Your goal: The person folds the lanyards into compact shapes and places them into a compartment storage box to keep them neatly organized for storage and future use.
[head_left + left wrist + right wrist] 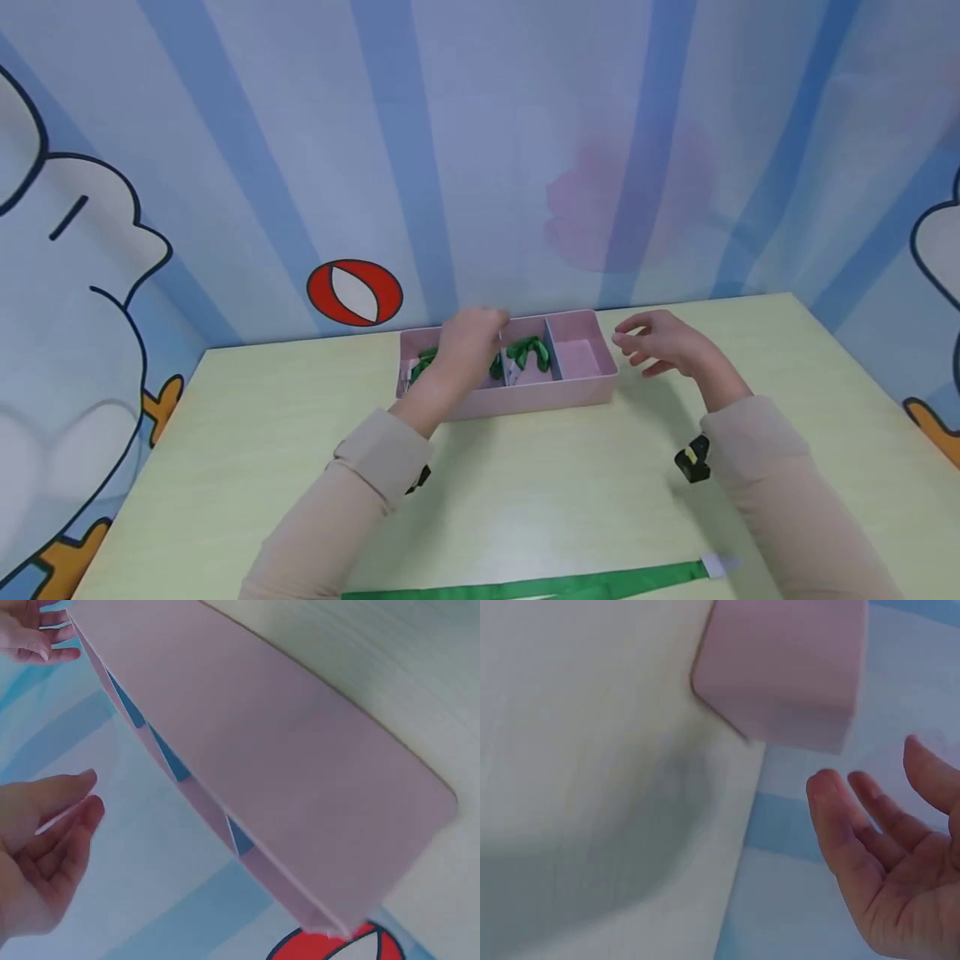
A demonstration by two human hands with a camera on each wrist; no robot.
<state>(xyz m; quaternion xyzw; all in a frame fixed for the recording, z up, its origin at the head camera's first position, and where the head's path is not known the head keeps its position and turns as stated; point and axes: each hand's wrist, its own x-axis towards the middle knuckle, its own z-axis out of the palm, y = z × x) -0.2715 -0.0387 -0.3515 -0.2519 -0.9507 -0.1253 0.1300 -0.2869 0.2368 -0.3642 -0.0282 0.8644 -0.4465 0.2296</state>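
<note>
A pink tray (577, 390) with three compartments stands at the back of the table, against the wall. Rolled green ribbons (528, 352) lie in its left and middle compartments; the right compartment holds nothing. My left hand (487, 321) hovers over the tray's left half with relaxed fingers and holds nothing; in the left wrist view the left hand (90, 795) floats beside the pink tray's long wall (285, 750). My right hand (630, 342) hangs open just right of the tray, apart from it. The right wrist view has the right hand (870, 780) spread below the tray's corner (780, 667).
A long green ribbon (540, 587) with a white end tag (714, 567) lies flat along the table's front edge. The pale green table (570, 492) meets a blue striped wall (480, 167) right behind the tray. Small black wrist mounts (693, 458) sit by both sleeves.
</note>
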